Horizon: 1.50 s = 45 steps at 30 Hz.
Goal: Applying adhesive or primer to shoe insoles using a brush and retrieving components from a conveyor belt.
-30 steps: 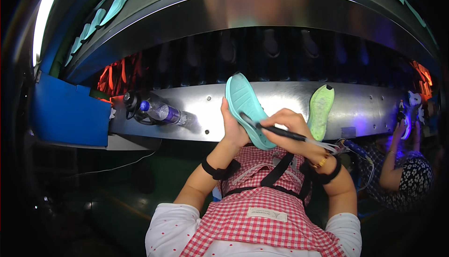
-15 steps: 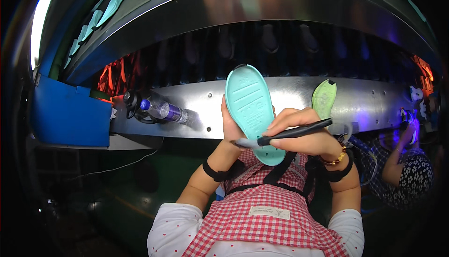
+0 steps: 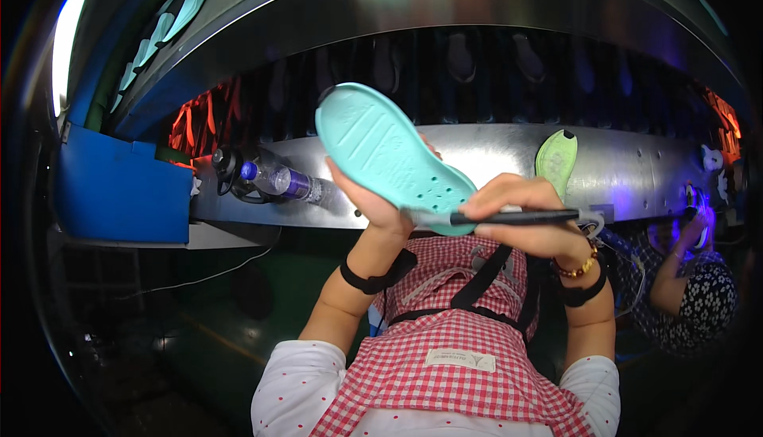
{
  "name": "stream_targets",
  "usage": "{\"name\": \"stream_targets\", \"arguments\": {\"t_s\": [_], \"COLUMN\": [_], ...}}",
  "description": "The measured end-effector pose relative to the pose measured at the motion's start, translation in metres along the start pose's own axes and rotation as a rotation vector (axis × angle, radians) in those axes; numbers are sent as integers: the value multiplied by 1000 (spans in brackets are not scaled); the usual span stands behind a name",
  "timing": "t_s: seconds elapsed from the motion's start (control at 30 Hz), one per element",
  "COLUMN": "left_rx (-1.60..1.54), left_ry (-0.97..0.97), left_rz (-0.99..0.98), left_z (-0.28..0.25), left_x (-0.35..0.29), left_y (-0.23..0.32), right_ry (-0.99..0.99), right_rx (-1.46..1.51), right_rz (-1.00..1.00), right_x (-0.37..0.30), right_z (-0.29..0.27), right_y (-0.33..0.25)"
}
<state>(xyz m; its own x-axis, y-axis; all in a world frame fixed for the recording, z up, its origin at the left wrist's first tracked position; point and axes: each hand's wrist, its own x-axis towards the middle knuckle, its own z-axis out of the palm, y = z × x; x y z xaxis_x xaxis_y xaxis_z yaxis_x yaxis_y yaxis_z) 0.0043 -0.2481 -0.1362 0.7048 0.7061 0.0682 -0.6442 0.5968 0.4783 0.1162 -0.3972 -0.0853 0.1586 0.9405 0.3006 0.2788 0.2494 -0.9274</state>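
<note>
My left hand (image 3: pixel 367 201) grips a turquoise shoe sole (image 3: pixel 381 143) from beneath, its thumb along the near-left edge. The sole is tilted, its wide end toward the far left and its end with small holes toward me. Closed around a black-handled brush (image 3: pixel 548 217) is my right hand (image 3: pixel 517 194). The pale bristles lie against or just over the sole's near edge; contact is hard to make out. A thin pale tube (image 3: pixel 594 219) comes off the handle's rear end. Beyond my right hand, a light green sole (image 3: pixel 556 159) rests on the metal bench (image 3: pixel 493 147).
A clear bottle with a purple cap (image 3: pixel 278 181) and a black bottle (image 3: pixel 226 165) lie at the bench's left. Dark racks holding soles (image 3: pixel 461 59) run behind it under a steel hood (image 3: pixel 397 0). A blue cabinet (image 3: pixel 119 186) stands left; another person (image 3: pixel 699 294) works at right.
The sole has swung its wide end to the left and risen away from me. The brush has turned nearly level, and its bristles have shifted slightly right and farther from me.
</note>
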Motion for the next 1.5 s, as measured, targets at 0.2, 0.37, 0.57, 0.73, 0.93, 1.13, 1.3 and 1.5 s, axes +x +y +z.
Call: {"name": "stream_targets", "arguments": {"t_s": [0.2, 0.37, 0.57, 0.73, 0.93, 1.13, 1.3, 1.5], "left_rx": [38, 52, -183, -91, 51, 234, 556, 491], "left_ry": [230, -243, 79, -197, -309, -357, -485, -292], "left_rz": [104, 60, -194, -341, -575, -892, -971, -894], "left_z": [21, 6, 25, -18, -8, -2, 14, 8], "left_x": [9, 8, -17, -19, -7, 0, 6, -1], "left_y": [11, 20, 4, -2, 13, 33, 39, 50], "right_ry": [195, -42, 360, 72, -15, -276, -375, -224], "right_rx": [-53, 270, 882, 151, 96, 88, -58, -105], "right_rz": [91, 54, 277, 381, 212, 32, 0, -18], "right_x": [-7, -11, -12, -14, -9, -2, 6, -1], "right_z": [-4, -9, 16, 13, 2, -20, -30, -36], "right_y": [8, 4, 16, -17, -14, -29, -31, -25]}}
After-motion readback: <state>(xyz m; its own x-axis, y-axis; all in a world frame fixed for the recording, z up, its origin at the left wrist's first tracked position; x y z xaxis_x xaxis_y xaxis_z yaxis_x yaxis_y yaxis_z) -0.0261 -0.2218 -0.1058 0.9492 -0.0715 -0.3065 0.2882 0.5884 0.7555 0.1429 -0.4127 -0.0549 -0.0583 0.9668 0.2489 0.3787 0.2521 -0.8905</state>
